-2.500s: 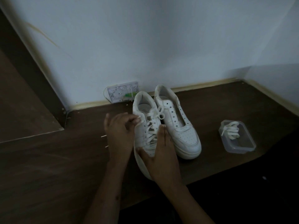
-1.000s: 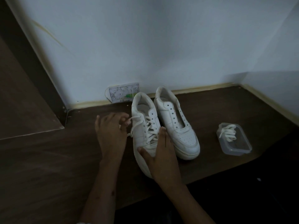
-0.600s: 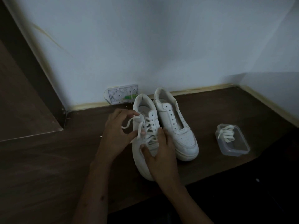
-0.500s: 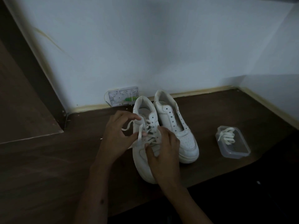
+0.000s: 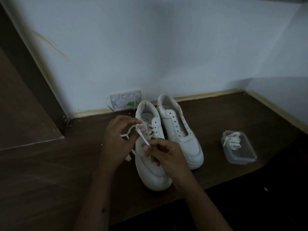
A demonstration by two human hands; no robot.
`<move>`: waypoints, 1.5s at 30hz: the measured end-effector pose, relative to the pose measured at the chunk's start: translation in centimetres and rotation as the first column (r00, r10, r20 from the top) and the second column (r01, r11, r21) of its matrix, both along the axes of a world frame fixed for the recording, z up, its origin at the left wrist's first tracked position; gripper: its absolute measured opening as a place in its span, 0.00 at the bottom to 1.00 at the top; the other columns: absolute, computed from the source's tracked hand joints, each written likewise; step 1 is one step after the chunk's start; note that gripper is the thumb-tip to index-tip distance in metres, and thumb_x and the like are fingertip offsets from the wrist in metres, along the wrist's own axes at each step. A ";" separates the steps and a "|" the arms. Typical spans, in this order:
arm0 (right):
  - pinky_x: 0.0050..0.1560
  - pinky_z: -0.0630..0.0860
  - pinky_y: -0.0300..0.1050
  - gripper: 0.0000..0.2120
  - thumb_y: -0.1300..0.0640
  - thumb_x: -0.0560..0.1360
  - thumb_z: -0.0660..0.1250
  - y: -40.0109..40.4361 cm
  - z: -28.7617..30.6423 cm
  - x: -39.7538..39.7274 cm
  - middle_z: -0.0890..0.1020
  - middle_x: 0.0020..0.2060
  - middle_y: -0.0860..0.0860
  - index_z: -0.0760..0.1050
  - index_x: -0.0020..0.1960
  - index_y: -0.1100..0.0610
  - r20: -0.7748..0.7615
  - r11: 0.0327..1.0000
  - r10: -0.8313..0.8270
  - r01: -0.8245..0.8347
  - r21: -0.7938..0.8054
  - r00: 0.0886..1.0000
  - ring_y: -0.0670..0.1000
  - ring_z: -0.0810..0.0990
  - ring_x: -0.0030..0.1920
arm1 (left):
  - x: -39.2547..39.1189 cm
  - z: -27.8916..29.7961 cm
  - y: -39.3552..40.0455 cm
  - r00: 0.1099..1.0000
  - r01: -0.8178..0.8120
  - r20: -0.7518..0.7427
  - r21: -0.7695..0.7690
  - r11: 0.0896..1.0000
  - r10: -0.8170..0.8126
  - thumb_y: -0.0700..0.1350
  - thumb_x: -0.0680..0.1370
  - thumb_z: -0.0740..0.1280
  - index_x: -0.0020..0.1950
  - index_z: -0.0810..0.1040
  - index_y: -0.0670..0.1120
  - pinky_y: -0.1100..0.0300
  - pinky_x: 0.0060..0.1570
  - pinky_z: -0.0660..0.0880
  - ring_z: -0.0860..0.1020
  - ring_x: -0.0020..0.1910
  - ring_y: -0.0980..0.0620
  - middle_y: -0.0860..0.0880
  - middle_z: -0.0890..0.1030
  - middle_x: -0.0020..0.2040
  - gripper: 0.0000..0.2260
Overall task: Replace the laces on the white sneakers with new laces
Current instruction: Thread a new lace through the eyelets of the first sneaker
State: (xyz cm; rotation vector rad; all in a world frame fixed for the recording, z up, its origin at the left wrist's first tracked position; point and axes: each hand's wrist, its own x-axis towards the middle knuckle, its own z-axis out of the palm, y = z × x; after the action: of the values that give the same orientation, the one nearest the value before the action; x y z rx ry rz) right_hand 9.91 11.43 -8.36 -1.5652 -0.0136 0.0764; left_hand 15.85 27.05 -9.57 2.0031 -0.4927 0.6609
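Dim light. Left hand (image 5: 115,140) fingers pinch a loose loop of the old lace (image 5: 133,129); right hand (image 5: 164,153) fingers pinch its end over the near sneaker (image 5: 150,157) on the tabletop (image 5: 50,172). Step looks like unlacing; next, draw it from the upper eyelets. Far sneaker (image 5: 180,132) bare. New laces (image 5: 232,140) in clear container (image 5: 240,156). No legible writing.

Dark wood-grain worktop (image 5: 50,172), matt, faintly streaked; the laced sneaker (image 5: 150,167) looks like smooth white leather, perforated at the toe, as does the unlaced sneaker (image 5: 188,147); flat woven cloth lace (image 5: 143,137); clear glossy plastic tub (image 5: 240,155); painted matt wall (image 5: 150,47)
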 end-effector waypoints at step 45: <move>0.35 0.71 0.31 0.08 0.60 0.76 0.68 -5.2 0.2 2.3 0.81 0.35 0.53 0.83 0.49 0.62 0.075 0.980 0.149 -0.137 -0.145 0.986 0.40 0.76 0.33 | -0.3 -0.5 -2.0 0.948 0.253 -0.197 -0.015 0.967 -0.251 0.53 0.70 0.75 0.51 0.85 0.54 0.58 0.54 0.75 0.79 0.51 0.61 0.62 0.84 0.48 0.12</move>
State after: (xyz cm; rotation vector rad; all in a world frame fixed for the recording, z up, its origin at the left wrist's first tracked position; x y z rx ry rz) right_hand 12.22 6.27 -8.19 -1.7056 -0.1922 0.1257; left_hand 15.53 25.07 -10.05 1.9476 -0.6198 0.2988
